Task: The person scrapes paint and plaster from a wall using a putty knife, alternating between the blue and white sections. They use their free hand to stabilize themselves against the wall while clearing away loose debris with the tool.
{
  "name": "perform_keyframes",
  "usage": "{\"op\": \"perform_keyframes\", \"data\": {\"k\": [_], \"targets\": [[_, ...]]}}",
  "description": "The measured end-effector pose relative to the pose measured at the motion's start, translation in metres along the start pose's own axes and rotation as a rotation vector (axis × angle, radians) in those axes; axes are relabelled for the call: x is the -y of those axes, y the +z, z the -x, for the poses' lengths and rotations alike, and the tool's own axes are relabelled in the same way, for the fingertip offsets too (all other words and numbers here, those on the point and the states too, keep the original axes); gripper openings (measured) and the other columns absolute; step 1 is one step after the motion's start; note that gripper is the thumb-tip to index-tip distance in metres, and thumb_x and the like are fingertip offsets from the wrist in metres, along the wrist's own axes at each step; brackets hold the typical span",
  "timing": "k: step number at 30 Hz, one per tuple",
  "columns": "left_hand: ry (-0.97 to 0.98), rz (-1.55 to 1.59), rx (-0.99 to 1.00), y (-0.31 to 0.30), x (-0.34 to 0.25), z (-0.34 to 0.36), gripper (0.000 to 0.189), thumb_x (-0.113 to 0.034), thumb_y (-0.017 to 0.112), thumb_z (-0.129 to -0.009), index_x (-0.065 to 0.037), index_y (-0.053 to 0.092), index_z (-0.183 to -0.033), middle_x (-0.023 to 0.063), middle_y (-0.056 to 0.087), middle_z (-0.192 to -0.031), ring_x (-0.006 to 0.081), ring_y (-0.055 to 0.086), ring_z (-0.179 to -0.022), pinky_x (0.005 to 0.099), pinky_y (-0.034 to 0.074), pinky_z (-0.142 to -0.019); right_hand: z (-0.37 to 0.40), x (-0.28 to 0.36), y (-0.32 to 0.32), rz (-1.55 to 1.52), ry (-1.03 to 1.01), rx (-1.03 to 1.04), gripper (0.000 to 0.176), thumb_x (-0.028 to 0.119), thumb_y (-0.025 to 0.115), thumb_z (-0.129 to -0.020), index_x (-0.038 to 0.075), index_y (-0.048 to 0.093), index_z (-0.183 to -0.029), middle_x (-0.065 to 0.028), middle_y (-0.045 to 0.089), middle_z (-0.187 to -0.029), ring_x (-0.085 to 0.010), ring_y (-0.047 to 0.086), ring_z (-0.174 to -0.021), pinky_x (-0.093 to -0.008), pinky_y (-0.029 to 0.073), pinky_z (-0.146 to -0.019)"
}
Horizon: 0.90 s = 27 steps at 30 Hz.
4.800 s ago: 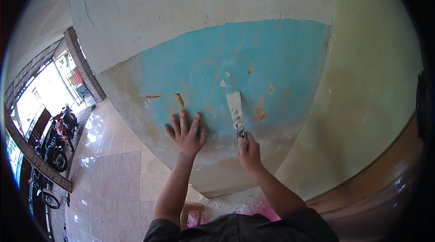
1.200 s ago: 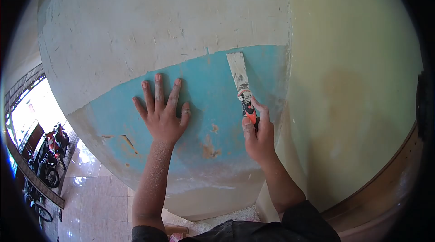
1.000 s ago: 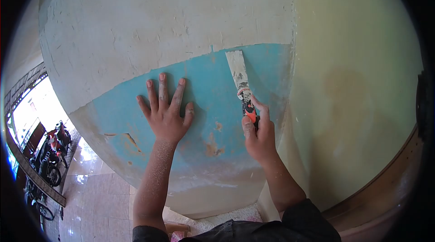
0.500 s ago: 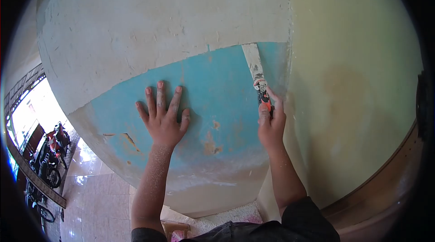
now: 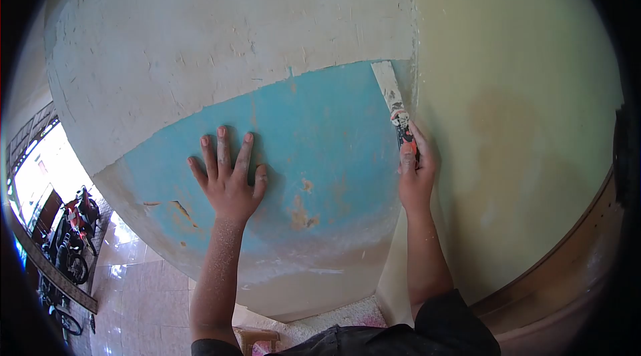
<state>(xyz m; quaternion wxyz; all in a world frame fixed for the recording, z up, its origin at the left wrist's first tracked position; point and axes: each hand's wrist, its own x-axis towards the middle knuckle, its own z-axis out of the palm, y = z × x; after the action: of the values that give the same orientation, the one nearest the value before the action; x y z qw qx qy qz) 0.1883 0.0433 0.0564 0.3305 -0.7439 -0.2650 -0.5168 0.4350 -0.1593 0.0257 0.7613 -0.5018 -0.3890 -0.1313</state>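
My left hand (image 5: 232, 179) lies flat with fingers spread on the turquoise part of the wall (image 5: 320, 129), holding nothing. In my right hand (image 5: 417, 169) is a scraper (image 5: 389, 89), gripped by its black and orange handle and pointing upward. Its pale, crusted blade touches the wall where the turquoise patch meets the whitish layer (image 5: 240, 22), close to the corner. White dust speckles my left forearm and some of my fingers.
A yellow-green wall (image 5: 507, 56) with a brownish stain adjoins on the right, above a brown wooden edge (image 5: 567, 262). At the lower left are motorcycles (image 5: 73, 236) and a shiny tiled floor (image 5: 147, 296). White debris (image 5: 340, 316) lies at the wall's foot.
The scraper and my right hand have moved right, nearer the corner. The view has shifted slightly; my left hand is still flat on the turquoise area.
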Motion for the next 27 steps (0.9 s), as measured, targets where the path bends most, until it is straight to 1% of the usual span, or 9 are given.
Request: {"op": "perform_keyframes", "data": {"k": [3, 5, 7, 12, 13, 15, 19, 24, 27], "targets": [[0.001, 0.000, -0.009, -0.0001, -0.0017, -0.0011, 0.061, -0.038, 0.063, -0.083, -0.030, 0.051, -0.143, 0.0105, 0.034, -0.157, 0.0359, 0.021, -0.149, 0.0593, -0.003, -0.118, 0.0020, 0.0004, -0.0019, -0.038, 0.039, 0.017, 0.041, 0.015, 0.054, -0.101, 0.002, 0.052, -0.139, -0.0029, 0.062, -0.107, -0.0049, 0.048, -0.075, -0.0200, 0.043, -0.068], [0.001, -0.003, -0.012, 0.0009, 0.0008, -0.0008, 0.061, -0.038, 0.063, -0.084, -0.030, 0.051, -0.143, 0.0107, 0.035, -0.157, 0.0361, 0.021, -0.149, 0.0594, -0.002, -0.118, 0.0017, -0.0044, -0.0033, -0.016, 0.020, 0.000, 0.041, 0.014, 0.054, -0.101, 0.002, 0.052, -0.139, -0.0025, 0.062, -0.105, -0.0049, 0.048, -0.074, -0.0201, 0.043, -0.067], [0.026, -0.015, -0.020, 0.0002, 0.0000, 0.0001, 0.059, -0.036, 0.059, -0.085, -0.023, 0.052, -0.143, 0.0143, 0.033, -0.158, 0.0379, 0.020, -0.149, 0.0607, 0.001, -0.117, 0.0004, -0.0050, -0.0052, 0.007, 0.001, -0.016, 0.041, 0.014, 0.055, -0.100, 0.002, 0.052, -0.139, -0.0021, 0.062, -0.103, -0.0050, 0.047, -0.073, -0.0201, 0.042, -0.066], [0.032, -0.024, -0.034, 0.0016, 0.0004, 0.0001, 0.059, -0.036, 0.058, -0.085, -0.022, 0.053, -0.142, 0.0145, 0.034, -0.158, 0.0378, 0.020, -0.149, 0.0598, 0.001, -0.118, -0.0014, -0.0084, -0.0033, 0.013, -0.005, -0.074, 0.039, 0.012, 0.054, -0.100, 0.001, 0.053, -0.138, -0.0012, 0.060, -0.097, -0.0047, 0.046, -0.072, -0.0201, 0.042, -0.066], [0.033, -0.031, -0.039, 0.0026, 0.0022, 0.0004, 0.058, -0.036, 0.058, -0.085, -0.022, 0.053, -0.142, 0.0146, 0.034, -0.157, 0.0378, 0.021, -0.149, 0.0596, 0.001, -0.118, -0.0012, -0.0070, -0.0013, 0.012, -0.006, -0.074, 0.039, 0.012, 0.054, -0.100, 0.001, 0.053, -0.138, -0.0012, 0.060, -0.097, -0.0047, 0.046, -0.072, -0.0201, 0.042, -0.066], [0.024, -0.031, -0.030, 0.0020, 0.0010, 0.0013, 0.058, -0.036, 0.057, -0.086, -0.022, 0.053, -0.142, 0.0148, 0.034, -0.157, 0.0379, 0.021, -0.149, 0.0598, 0.001, -0.118, -0.0015, 0.0007, -0.0014, -0.050, 0.060, -0.078, 0.039, 0.011, 0.054, -0.100, 0.001, 0.053, -0.138, -0.0015, 0.060, -0.097, -0.0043, 0.046, -0.072, -0.0199, 0.042, -0.065], [0.030, -0.037, -0.033, 0.0018, 0.0002, -0.0001, 0.057, -0.037, 0.056, -0.086, -0.022, 0.053, -0.142, 0.0151, 0.033, -0.157, 0.0383, 0.020, -0.149, 0.0599, 0.001, -0.118, -0.0041, -0.0067, -0.0016, -0.021, 0.018, -0.081, 0.039, 0.011, 0.054, -0.101, 0.001, 0.052, -0.138, -0.0014, 0.060, -0.096, -0.0036, 0.045, -0.070, -0.0197, 0.041, -0.063], [0.034, -0.050, -0.033, 0.0032, 0.0009, 0.0017, 0.057, -0.036, 0.056, -0.086, -0.021, 0.053, -0.141, 0.0158, 0.033, -0.157, 0.0388, 0.020, -0.149, 0.0602, 0.001, -0.118, -0.0057, -0.0042, -0.0007, -0.024, 0.030, -0.110, 0.039, 0.011, 0.053, -0.101, 0.001, 0.052, -0.139, -0.0002, 0.059, -0.094, -0.0032, 0.044, -0.068, -0.0193, 0.039, -0.061], [0.034, -0.058, -0.033, 0.0040, 0.0025, 0.0016, 0.057, -0.037, 0.055, -0.087, -0.021, 0.054, -0.141, 0.0160, 0.033, -0.157, 0.0387, 0.020, -0.149, 0.0602, 0.001, -0.118, -0.0034, -0.0072, -0.0056, -0.030, 0.066, -0.077, 0.039, 0.010, 0.053, -0.101, 0.001, 0.052, -0.138, -0.0003, 0.059, -0.094, -0.0033, 0.044, -0.068, -0.0189, 0.039, -0.061]]}}
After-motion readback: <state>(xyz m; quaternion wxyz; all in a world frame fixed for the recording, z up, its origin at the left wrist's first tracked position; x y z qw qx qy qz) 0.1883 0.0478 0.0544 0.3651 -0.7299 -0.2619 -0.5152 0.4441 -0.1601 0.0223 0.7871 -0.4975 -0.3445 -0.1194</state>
